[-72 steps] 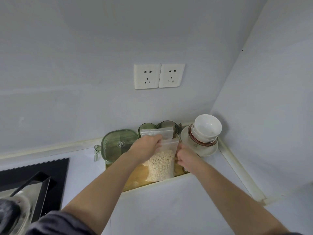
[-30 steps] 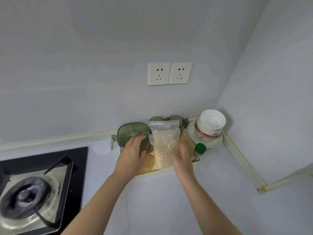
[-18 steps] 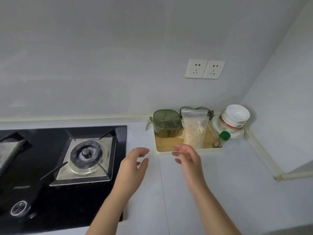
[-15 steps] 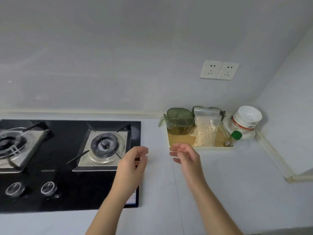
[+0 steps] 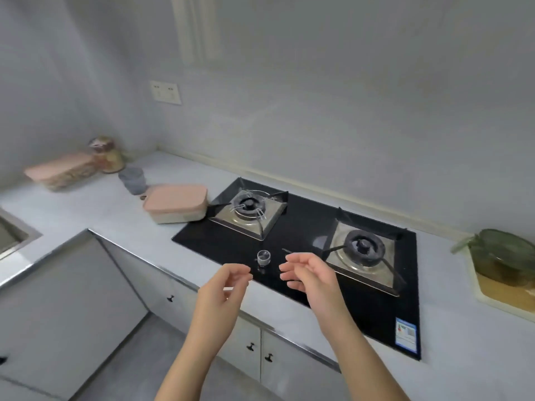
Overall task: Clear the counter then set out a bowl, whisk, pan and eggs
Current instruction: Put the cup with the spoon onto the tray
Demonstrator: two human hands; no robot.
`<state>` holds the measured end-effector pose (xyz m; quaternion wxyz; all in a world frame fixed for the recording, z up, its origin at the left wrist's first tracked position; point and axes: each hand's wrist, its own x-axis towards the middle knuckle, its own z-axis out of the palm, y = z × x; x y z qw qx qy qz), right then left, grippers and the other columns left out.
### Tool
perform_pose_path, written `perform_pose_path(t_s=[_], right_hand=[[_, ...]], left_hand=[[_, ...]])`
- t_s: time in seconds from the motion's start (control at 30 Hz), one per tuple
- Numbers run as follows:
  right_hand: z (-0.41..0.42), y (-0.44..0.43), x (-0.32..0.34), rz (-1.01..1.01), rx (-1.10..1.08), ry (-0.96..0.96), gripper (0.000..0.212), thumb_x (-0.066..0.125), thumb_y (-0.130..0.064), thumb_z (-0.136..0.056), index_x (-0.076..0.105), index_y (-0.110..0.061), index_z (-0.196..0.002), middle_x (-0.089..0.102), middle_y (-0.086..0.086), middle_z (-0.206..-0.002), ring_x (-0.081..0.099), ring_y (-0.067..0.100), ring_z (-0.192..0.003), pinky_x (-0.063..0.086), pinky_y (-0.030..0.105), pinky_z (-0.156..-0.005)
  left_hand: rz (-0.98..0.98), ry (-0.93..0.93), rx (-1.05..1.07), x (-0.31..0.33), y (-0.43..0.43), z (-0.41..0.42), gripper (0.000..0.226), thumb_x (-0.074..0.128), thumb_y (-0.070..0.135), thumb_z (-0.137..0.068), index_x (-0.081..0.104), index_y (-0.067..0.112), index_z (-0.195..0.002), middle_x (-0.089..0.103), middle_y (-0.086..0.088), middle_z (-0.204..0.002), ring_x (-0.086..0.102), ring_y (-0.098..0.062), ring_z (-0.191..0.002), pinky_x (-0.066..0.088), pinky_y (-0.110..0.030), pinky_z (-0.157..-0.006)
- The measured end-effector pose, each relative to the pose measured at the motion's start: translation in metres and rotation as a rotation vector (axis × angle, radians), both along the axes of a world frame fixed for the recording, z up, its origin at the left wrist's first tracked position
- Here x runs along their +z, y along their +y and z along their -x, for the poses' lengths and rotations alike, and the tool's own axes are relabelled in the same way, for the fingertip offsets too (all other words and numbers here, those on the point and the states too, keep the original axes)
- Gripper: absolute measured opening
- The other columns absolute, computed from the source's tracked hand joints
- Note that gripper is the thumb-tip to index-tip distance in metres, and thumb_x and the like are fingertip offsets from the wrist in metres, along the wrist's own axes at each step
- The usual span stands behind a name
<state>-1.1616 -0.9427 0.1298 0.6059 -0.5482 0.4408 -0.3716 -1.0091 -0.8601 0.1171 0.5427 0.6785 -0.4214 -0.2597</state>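
We have let go of the oat bag and swung left. Our left hand (image 5: 225, 287) and right hand (image 5: 312, 276) now hang over the hob (image 5: 304, 235), fingers loosely curled, holding nothing. Clearing looks unfinished: at ten o'clock the counter (image 5: 86, 209) carries a pink-lidded box (image 5: 176, 206), a grey cup (image 5: 132, 180), a jar (image 5: 105, 154) and a second pink-lidded box (image 5: 60, 172), contents too blurred to tell. At three o'clock a green lidded container (image 5: 503, 256) sits on the wooden tray (image 5: 503, 302). No bowl, whisk, pan or eggs show.
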Motion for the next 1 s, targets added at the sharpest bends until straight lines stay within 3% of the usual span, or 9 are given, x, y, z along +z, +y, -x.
perform_pose_path(t_s=[0.27, 0.47, 0.63, 0.8, 1.0], right_hand=[[-0.133, 0.009, 0.002, 0.021, 0.25, 0.041, 0.028, 0.042, 0.0, -0.094, 0.065, -0.013, -0.102, 0.073, 0.003, -0.092, 0.069, 0.014, -0.085, 0.054, 0.032, -0.083], [-0.238, -0.021, -0.014, 0.009, 0.351, 0.009, 0.027, 0.043, 0.0, -0.094, 0.065, -0.013, -0.102, 0.073, 0.004, -0.092, 0.069, 0.015, -0.085, 0.054, 0.03, -0.081], [-0.338, -0.068, -0.024, -0.017, 0.386, -0.007, 0.025, 0.044, 0.0, -0.094, 0.066, -0.013, -0.098, 0.072, 0.007, -0.092, 0.068, 0.016, -0.083, 0.053, 0.03, -0.078], [-0.428, -0.107, -0.026, 0.01, 0.458, 0.032, 0.029, 0.043, 0.004, -0.093, 0.065, -0.014, -0.094, 0.072, 0.004, -0.088, 0.067, 0.014, -0.079, 0.051, 0.027, -0.073], [-0.511, -0.128, -0.035, 0.043, 0.539, 0.147, 0.027, 0.043, 0.003, -0.093, 0.064, -0.014, -0.094, 0.07, 0.002, -0.088, 0.065, 0.012, -0.077, 0.05, 0.028, -0.074]], left_hand=[[0.005, 0.061, 0.252, -0.008, 0.043, -0.107, 0.016, 0.06, 0.013, -0.091, 0.067, 0.027, -0.092, 0.073, 0.011, -0.089, 0.066, -0.004, -0.089, 0.049, -0.026, -0.08], [-0.001, 0.054, 0.348, -0.02, 0.024, -0.197, 0.015, 0.061, 0.011, -0.092, 0.068, 0.025, -0.09, 0.073, 0.008, -0.089, 0.066, -0.003, -0.085, 0.048, -0.014, -0.067], [-0.047, 0.026, 0.392, -0.025, -0.008, -0.288, 0.017, 0.062, 0.008, -0.09, 0.067, 0.024, -0.09, 0.073, 0.007, -0.087, 0.067, -0.004, -0.087, 0.048, -0.012, -0.072], [-0.049, 0.042, 0.496, -0.028, -0.027, -0.371, 0.017, 0.062, 0.011, -0.091, 0.068, 0.027, -0.09, 0.073, 0.01, -0.087, 0.067, -0.007, -0.082, 0.051, -0.02, -0.068], [-0.091, 0.07, 0.517, -0.044, -0.037, -0.44, 0.02, 0.061, 0.007, -0.09, 0.068, 0.027, -0.09, 0.072, 0.014, -0.088, 0.067, -0.004, -0.085, 0.051, -0.025, -0.079]])
